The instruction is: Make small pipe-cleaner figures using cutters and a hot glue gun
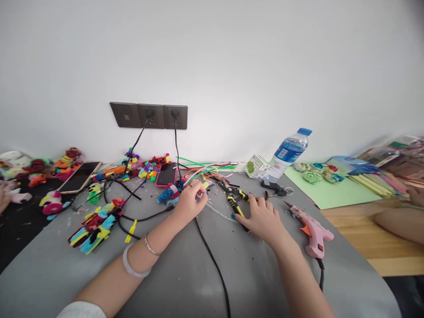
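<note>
My left hand point(192, 201) is closed in a pinch near the middle of the table. A thin, glittery pale pipe cleaner point(220, 213) runs from its fingertips towards the pliers. Beyond the fingers shows a pale yellow piece point(208, 183), partly hidden. My right hand point(263, 221) lies over black-and-yellow pliers point(234, 204), thumb on one handle and fingers at the other. The pliers' jaws point away from me with the handles spread. Just behind lie several coloured pipe cleaners point(217, 167). A fuzzy blue-and-red figure point(170, 193) rests beside my left hand.
Black cables point(212, 258) cross the table from wall sockets point(149, 116). At right are a pink glue gun point(316, 234), keys point(281, 191), a tilted water bottle point(289, 151) and green paper point(338, 192). Fuzzy figures point(96, 227) and phones point(79, 176) lie left. Other people's arms point(402, 225) show at both edges.
</note>
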{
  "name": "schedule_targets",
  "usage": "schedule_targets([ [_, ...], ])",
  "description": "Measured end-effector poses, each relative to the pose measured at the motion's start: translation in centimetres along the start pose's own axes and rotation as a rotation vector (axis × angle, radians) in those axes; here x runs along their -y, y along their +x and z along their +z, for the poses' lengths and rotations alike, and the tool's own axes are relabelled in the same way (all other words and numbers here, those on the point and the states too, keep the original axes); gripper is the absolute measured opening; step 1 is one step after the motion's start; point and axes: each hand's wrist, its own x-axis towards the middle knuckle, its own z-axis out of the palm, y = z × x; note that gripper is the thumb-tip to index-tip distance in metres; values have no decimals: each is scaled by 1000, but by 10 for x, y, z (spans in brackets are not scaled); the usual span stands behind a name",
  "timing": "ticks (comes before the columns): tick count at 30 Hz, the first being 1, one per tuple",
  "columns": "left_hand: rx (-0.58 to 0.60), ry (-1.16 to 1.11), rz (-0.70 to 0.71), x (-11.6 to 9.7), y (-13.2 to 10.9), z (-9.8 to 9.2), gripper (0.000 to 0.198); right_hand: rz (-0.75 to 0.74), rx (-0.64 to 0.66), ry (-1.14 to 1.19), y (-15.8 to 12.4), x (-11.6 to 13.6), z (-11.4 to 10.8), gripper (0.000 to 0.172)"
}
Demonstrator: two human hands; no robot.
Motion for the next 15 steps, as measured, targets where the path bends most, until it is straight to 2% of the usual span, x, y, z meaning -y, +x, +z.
schedule_targets([
  [3,6,5,21,-1,-1,1,15,4,-51,-38,-2,8,-3,62],
  [10,-5,-12,-6,1,0,1,15,70,69,-74,-11,-3,-47,57],
  [12,-4,-16,-6,1,0,1,15,123,81,23,-16,-14,-57,58],
  [15,-4,-23,-11,2,0,2,15,173,20,349,-23,-32,-69,52],
])
